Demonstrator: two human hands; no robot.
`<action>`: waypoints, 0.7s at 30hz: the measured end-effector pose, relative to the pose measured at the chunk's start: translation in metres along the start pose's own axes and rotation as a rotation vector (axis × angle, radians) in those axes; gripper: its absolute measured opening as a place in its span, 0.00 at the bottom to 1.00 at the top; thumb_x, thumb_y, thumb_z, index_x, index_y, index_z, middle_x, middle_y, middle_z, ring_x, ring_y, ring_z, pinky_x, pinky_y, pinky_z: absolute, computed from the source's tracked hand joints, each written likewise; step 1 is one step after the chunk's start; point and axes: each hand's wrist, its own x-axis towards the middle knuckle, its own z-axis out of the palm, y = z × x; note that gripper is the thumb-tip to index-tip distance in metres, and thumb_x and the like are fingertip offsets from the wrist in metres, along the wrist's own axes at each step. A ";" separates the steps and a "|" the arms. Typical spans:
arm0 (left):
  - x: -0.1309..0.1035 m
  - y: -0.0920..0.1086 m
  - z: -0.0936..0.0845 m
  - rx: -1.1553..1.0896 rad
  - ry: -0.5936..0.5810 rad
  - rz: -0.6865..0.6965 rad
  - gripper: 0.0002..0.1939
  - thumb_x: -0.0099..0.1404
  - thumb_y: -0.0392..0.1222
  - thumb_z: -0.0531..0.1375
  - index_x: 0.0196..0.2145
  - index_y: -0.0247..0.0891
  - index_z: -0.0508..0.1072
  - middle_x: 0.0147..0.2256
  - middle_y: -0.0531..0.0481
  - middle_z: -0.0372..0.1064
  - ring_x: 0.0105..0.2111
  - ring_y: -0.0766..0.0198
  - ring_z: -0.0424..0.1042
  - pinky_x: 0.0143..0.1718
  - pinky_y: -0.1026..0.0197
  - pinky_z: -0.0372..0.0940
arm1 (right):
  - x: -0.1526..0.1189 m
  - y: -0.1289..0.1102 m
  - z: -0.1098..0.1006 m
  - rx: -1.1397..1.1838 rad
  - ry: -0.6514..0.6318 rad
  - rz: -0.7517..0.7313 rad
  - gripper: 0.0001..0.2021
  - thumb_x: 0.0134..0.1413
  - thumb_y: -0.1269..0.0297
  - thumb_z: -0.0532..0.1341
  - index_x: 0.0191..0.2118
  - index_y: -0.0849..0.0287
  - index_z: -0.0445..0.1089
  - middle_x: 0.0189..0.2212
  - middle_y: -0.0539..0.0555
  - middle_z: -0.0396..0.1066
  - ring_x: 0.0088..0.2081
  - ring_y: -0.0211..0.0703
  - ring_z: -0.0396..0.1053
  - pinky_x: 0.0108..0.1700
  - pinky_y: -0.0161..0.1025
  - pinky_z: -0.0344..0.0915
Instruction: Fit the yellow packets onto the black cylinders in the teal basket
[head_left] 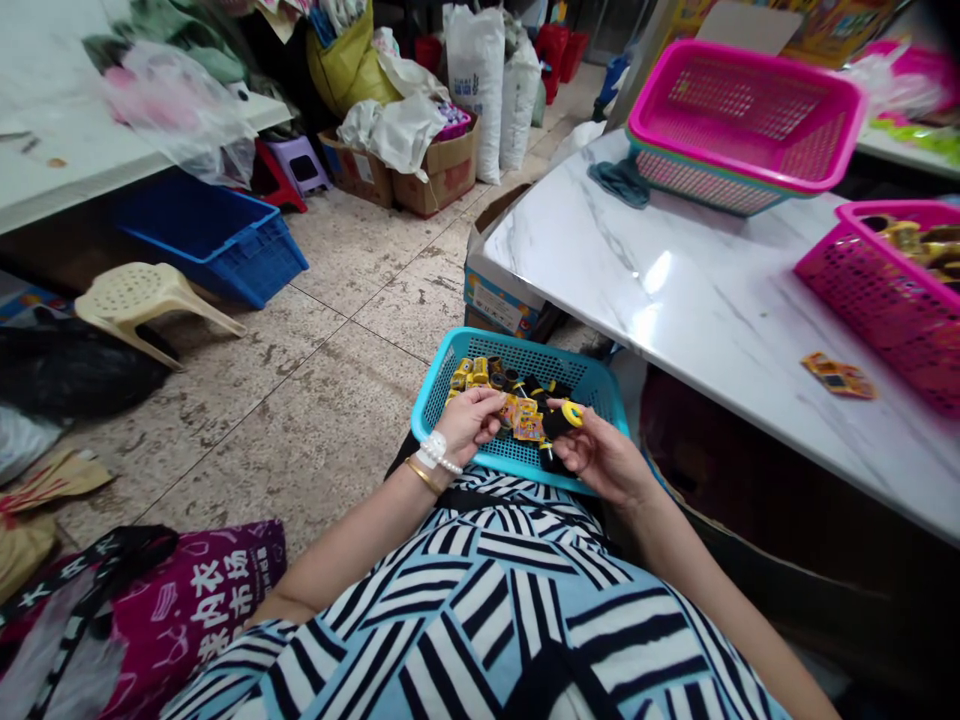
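Observation:
Over a blue plastic basket (431,395) at my lap, my left hand (469,422) pinches a small printed orange-and-yellow label (510,408). My right hand (600,450) is closed on a short black handle with a yellow end, which looks like a stubby screwdriver (561,420). Another printed label (528,426) lies between the two hands; whether a finger touches it I cannot tell. Inside the basket are several yellow-wrapped pieces (472,372) at the left and black handles (536,385), some with metal shafts, at the right. My hands hide part of the contents.
A marble-patterned table (600,260) stands at the right, bearing stacked baskets (750,130), a pink basket (862,300) of yellow-and-black pieces, printed labels (838,376) and a dark cloth (619,183). At the left are a beige stool (142,295), a blue crate (247,255) and a purple bag (217,600).

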 end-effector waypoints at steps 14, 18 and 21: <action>0.000 -0.002 -0.001 0.013 0.021 -0.015 0.11 0.59 0.39 0.66 0.31 0.34 0.66 0.18 0.56 0.64 0.12 0.77 0.56 0.12 0.73 0.41 | -0.001 0.002 -0.004 -0.036 0.031 0.163 0.19 0.57 0.47 0.58 0.41 0.60 0.73 0.28 0.56 0.71 0.26 0.39 0.71 0.13 0.27 0.59; 0.000 -0.001 0.000 0.010 0.016 -0.021 0.09 0.60 0.37 0.64 0.30 0.34 0.66 0.18 0.56 0.64 0.12 0.77 0.56 0.12 0.73 0.41 | -0.010 0.000 -0.004 -0.076 -0.006 0.103 0.15 0.49 0.64 0.64 0.44 0.61 0.74 0.30 0.55 0.72 0.27 0.38 0.71 0.16 0.25 0.60; 0.000 -0.001 0.000 0.008 0.024 -0.026 0.09 0.60 0.37 0.64 0.30 0.34 0.66 0.17 0.56 0.63 0.11 0.77 0.56 0.12 0.73 0.41 | -0.011 0.003 -0.004 -0.091 -0.024 0.092 0.15 0.47 0.65 0.63 0.44 0.58 0.74 0.35 0.56 0.74 0.24 0.35 0.68 0.13 0.25 0.51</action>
